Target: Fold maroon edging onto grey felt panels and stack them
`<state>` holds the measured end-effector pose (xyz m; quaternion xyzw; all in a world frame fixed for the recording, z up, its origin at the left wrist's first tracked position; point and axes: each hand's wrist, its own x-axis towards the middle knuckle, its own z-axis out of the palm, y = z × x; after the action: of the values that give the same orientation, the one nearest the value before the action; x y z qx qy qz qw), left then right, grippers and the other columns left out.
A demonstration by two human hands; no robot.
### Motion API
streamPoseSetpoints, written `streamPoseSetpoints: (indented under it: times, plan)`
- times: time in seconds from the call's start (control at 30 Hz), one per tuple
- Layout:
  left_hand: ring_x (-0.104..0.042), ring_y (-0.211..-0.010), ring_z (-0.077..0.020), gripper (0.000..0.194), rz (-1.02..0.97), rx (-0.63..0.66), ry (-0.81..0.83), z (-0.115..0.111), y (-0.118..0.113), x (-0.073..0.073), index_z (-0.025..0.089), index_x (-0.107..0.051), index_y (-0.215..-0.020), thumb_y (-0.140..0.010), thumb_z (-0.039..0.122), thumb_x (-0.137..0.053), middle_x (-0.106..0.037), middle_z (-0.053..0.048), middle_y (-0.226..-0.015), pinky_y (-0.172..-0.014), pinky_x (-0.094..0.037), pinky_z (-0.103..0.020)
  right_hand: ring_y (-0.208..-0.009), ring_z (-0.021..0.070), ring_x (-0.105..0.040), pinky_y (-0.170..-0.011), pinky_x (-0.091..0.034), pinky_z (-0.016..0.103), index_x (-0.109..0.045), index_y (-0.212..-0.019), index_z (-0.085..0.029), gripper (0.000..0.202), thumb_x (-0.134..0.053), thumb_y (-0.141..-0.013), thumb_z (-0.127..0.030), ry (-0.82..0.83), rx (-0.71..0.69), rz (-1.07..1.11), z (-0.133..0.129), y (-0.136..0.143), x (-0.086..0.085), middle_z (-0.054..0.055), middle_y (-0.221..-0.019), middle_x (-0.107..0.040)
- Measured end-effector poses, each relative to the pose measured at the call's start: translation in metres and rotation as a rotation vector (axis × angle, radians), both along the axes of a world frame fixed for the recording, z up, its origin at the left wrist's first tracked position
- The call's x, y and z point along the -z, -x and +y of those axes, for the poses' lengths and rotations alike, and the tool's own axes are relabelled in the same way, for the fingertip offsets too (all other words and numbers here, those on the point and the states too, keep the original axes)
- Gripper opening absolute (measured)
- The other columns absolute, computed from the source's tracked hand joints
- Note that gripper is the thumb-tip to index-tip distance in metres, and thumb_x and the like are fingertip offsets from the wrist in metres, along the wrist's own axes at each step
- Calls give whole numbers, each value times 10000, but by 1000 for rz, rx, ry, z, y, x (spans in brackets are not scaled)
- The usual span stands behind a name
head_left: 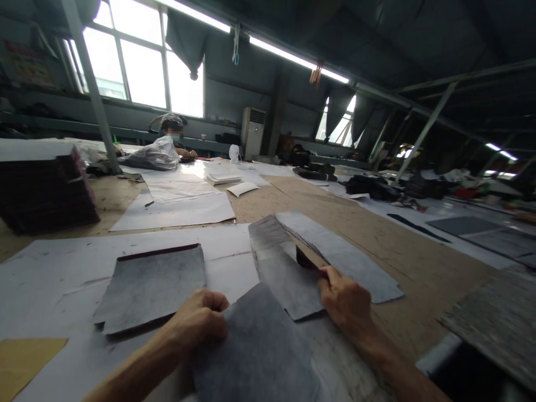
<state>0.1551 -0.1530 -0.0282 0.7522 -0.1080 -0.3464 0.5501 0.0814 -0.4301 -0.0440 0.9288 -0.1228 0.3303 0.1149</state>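
Observation:
My left hand (205,318) is closed on the upper left edge of a dark grey sheet (259,352), tilted up close to me. At the right, my right hand (345,296) pinches the edge of a thin strip-like board (310,254), whose material I cannot make out. That board lifts over a grey sheet (280,279) lying on the table, with a dark gap beneath it. Beyond my right hand lies a lighter grey panel (347,257). Left of my left hand, a squarish stack of grey sheets (154,287) with a dark red back edge rests on white paper (75,262).
A tall dark stack (42,190) stands at the far left, and a tan sheet (25,363) at the lower left. Across the brown table (335,218) a person (171,134) sits behind grey cloth. A speckled slab (498,318) juts in at the right.

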Motion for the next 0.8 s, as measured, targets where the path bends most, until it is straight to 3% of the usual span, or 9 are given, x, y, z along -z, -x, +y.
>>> streamPoseSetpoints:
  times: [0.1,0.2,0.3,0.4,0.47,0.53,0.6,0.7,0.8]
  plan:
    - [-387,-433,-102,150,134,46,41,21,5,-7,134,-517,-557,-426,205,-498,-490,12,-479,-418,-236,-211,-529,205,-569,-443,-391,276,-597,-848,-99,171,-498,-770,-214,-50,138,-37,-22,-2,-7,95,-638,-634]
    - [-396,-478,-94,145,148,106,-1,45,11,-16,131,-514,-598,-471,200,-518,-498,18,-533,-452,-246,-208,-848,316,-587,-637,-478,387,-529,-1056,-18,372,-537,-760,-242,-41,140,-126,-23,2,-16,219,-972,-610]
    - [-402,-511,-98,168,48,219,-139,62,15,-29,132,-549,-664,-518,186,-485,-498,20,-577,-459,-247,-211,-888,264,-581,-753,-484,378,-565,-1008,-107,248,-522,-792,-223,-113,-212,-124,7,8,-25,137,-975,-623]
    - [-429,-534,-110,205,-138,374,-326,68,16,-39,156,-590,-718,-561,173,-460,-519,24,-601,-472,-281,-221,-878,182,-582,-785,-486,312,-579,-974,-166,175,-525,-810,-193,-319,-685,20,60,11,-33,63,-934,-629]
    - [-459,-558,-116,188,-349,418,-472,70,17,-41,179,-598,-709,-595,158,-449,-534,29,-605,-499,-308,-227,-920,176,-562,-811,-476,320,-578,-1010,-173,222,-563,-789,-173,-422,-897,128,96,10,-34,57,-973,-617]
    - [-493,-615,-119,166,-538,390,-554,71,20,-40,189,-592,-682,-615,137,-449,-555,28,-647,-544,-331,-230,-937,198,-544,-810,-471,355,-586,-1027,-168,292,-629,-739,-171,-457,-990,251,124,5,-31,64,-1006,-610]
    - [-514,-684,-119,169,-628,346,-553,74,24,-37,189,-596,-678,-623,110,-457,-567,21,-726,-602,-355,-232,-914,217,-540,-793,-464,384,-602,-1017,-161,332,-678,-694,-172,-425,-988,378,141,-4,-27,69,-984,-617]
    - [-522,-731,-131,211,-676,283,-537,78,31,-32,185,-619,-776,-640,88,-491,-564,0,-801,-658,-385,-250,-828,206,-542,-747,-458,370,-636,-950,-158,265,-685,-689,-166,-340,-955,501,148,-15,-19,59,-853,-626]
    - [-530,-809,-167,370,-736,225,-519,82,34,-26,182,-594,-1004,-653,79,-536,-573,-26,-870,-718,-419,-292,-780,189,-518,-696,-449,344,-653,-894,-169,193,-666,-703,-143,-292,-959,440,145,-16,-15,55,-834,-609]
